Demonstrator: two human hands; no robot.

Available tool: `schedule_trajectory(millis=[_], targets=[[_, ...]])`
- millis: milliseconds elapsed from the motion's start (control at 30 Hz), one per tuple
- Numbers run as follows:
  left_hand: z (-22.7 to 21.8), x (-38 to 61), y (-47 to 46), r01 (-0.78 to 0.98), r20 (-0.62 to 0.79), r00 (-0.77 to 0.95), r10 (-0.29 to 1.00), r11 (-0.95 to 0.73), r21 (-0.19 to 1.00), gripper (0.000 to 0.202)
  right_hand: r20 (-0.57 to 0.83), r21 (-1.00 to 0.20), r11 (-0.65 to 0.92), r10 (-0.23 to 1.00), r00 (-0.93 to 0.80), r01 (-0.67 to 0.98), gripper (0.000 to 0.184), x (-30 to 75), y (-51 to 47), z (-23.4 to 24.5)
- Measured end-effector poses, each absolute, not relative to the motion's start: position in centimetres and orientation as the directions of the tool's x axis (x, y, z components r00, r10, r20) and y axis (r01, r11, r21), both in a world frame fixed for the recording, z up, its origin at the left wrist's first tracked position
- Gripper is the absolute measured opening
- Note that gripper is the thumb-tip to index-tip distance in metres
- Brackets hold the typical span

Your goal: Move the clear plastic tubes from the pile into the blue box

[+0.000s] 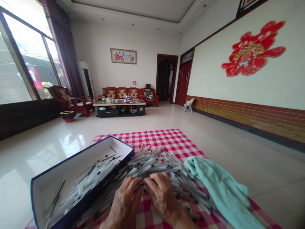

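Since clear plastic pen tubes (152, 163) lie heaped just beside the open box (64, 168), within easy reach, I report my left hand (125, 198) and right hand (163, 197) side by side, fingers curled shut around them.

Bright daylight is admitted through the tall window (28, 54), which is blown out; glare is thrown across the glossy floor tiles (69, 143); the edges are bowed by distortion.

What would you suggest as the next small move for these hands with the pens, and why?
Probably the left hand and right hand should lift the few pens under their fingers from the loose pile of pens into the open box. The box lies right beside the pile, and the pens inside lie roughly side by side, whereas the pile is crisscrossed.
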State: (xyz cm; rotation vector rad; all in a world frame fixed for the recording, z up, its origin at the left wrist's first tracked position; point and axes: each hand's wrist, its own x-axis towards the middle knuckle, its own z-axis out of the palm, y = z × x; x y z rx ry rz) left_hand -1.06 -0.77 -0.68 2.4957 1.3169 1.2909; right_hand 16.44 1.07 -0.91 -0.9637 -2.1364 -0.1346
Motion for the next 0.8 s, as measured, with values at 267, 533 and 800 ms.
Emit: schedule_trajectory(millis=[267, 533, 800], targets=[[-0.81, -0.85, -0.56, 0.661, 0.631, 0.304, 0.714, -0.635, 0.4, 0.015, 0.692, -0.194, 0.721, 0.581, -0.428, 0.665, 0.027, 16.28, 0.94, -1.26], [-0.87, -1.14, -0.53, 0.673, 0.641, 0.299, 0.707, -0.632, 0.383, 0.017, 0.716, -0.187, 0.729, 0.56, -0.417, 0.658, 0.023, 16.43, 1.59, -1.52], [-0.82, -0.94, -0.39, 0.644, 0.627, 0.307, 0.716, -0.641, 0.417, 0.017, 0.711, -0.182, 0.744, 0.552, -0.437, 0.643, 0.024, 16.37, 1.31, -1.59]])
